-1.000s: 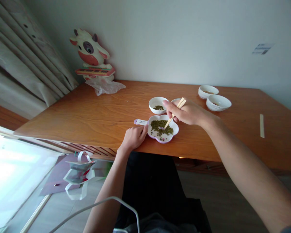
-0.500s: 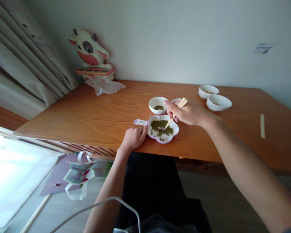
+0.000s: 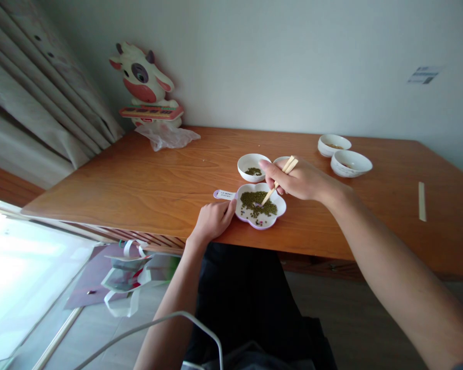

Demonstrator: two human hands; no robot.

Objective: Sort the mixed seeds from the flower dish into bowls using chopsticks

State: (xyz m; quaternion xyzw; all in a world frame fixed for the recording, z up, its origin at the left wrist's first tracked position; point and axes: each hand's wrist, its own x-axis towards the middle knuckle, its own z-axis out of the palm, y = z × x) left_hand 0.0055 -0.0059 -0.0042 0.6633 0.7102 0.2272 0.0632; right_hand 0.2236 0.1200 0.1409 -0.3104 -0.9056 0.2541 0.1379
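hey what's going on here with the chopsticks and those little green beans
The right hand holds pale wooden chopsticks, tips down among small green beans in a white, flower-shaped dish. The left hand touches its rim. Behind it, a round white bowl holds more green beans.

I see pale grey-green wall (image 3: 254, 67) behind brown wooden cabinet (image 3: 158, 180), slatted front. Grey curtain (image 3: 34, 92) hangs on left. Bright daylight from glass (image 3: 19, 267), lower left. My view shows floor (image 3: 324, 303) dim below cabinet, right part.
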